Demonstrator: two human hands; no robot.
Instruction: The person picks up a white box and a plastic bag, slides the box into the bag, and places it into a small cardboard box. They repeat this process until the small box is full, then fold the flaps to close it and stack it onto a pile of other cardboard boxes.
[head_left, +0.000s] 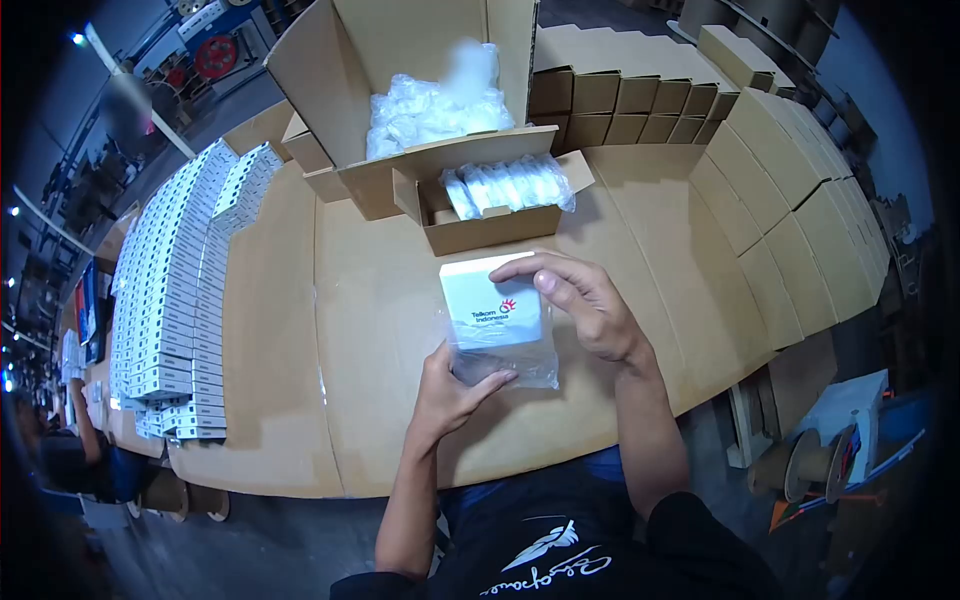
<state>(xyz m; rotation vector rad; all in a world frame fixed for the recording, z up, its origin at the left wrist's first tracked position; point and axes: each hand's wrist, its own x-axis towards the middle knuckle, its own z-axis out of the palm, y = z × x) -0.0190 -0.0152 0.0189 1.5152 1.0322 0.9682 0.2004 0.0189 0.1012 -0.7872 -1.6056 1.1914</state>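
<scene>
As hands (pixel 590 305) hold, white box (pixel 492 305), half-bagged

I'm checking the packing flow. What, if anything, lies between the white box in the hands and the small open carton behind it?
Nothing visible: bare cardboard tabletop separates the white box, held by left hand and right hand, from the small open carton.

White box (pixel 493 300) in clear bag (pixel 505 362), left hand (pixel 448 392) below, right hand (pixel 585 300) on top
</scene>
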